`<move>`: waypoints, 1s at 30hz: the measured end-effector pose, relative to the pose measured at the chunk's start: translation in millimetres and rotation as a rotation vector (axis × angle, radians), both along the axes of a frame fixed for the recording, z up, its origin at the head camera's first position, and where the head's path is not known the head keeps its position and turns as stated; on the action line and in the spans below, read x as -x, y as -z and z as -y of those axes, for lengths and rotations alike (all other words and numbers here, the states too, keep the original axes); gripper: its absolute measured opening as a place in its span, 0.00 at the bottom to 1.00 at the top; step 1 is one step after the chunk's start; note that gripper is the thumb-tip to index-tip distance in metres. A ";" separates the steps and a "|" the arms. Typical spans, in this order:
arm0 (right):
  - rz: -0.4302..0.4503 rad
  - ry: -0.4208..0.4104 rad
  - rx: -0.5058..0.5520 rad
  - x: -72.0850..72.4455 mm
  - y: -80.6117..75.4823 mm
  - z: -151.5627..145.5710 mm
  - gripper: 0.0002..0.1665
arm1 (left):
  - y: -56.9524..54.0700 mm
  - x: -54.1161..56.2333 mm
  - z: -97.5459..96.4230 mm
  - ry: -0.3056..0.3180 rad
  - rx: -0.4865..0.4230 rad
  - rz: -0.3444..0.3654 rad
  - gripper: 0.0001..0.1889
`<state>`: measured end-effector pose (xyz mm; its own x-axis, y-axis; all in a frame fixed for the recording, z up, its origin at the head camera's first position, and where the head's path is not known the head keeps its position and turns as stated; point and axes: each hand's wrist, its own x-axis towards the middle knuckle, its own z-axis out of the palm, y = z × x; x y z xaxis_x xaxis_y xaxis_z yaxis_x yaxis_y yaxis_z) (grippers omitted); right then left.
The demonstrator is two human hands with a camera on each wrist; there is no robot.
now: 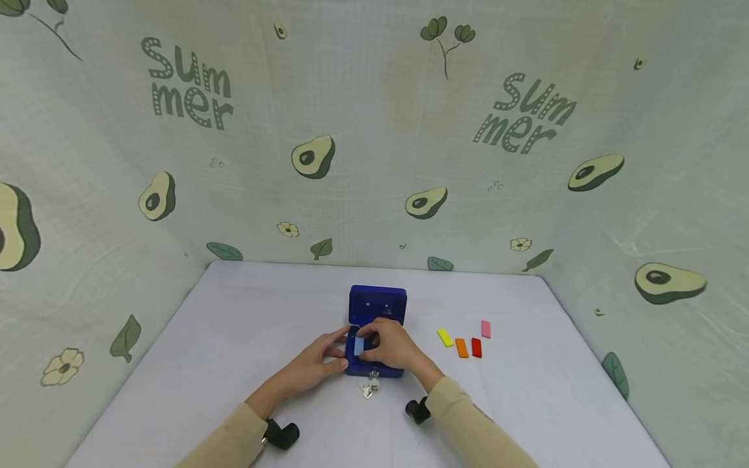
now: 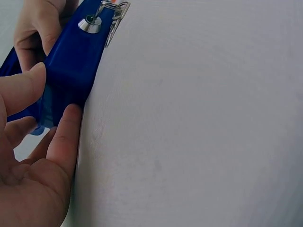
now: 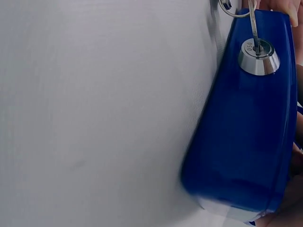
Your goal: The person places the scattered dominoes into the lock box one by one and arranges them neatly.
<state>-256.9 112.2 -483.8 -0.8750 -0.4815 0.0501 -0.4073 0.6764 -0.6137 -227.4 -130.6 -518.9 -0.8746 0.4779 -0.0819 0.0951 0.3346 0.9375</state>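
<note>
in the head view the right hand [image 1: 393, 343] covers much of the inside of the blue box [image 1: 358, 371] and part of the light blue piece [image 1: 359, 346]. the keys [image 1: 367, 391] are too small there to count, and the bottom edge cuts off both sleeves [image 1: 480, 429]. the left wrist view crops the left hand [image 2: 38, 177] at its left edge; the right wrist view crops the key ring [image 3: 236, 16] at the top.

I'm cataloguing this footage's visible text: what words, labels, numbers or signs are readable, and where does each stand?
"summer", split over two lines: backdrop cloth, left side.
"summer", split likewise: backdrop cloth, right side.
"050", small: face of the lock on the blue box.
</note>
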 end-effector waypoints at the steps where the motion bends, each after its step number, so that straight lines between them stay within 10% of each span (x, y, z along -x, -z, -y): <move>1: -0.002 0.001 -0.001 -0.3 0.2 0.9 0.23 | 0.0 -0.1 0.2 -0.001 -0.002 0.004 0.39; 30: -0.043 0.102 -0.016 -8.2 10.4 20.4 0.22 | -1.8 0.0 0.1 -0.013 -0.003 0.037 0.40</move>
<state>-248.7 91.8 -494.2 -0.9166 -0.3915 0.0818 -0.3620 0.7250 -0.5860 -227.4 -130.8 -517.1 -0.8771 0.4668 -0.1133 0.0557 0.3333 0.9412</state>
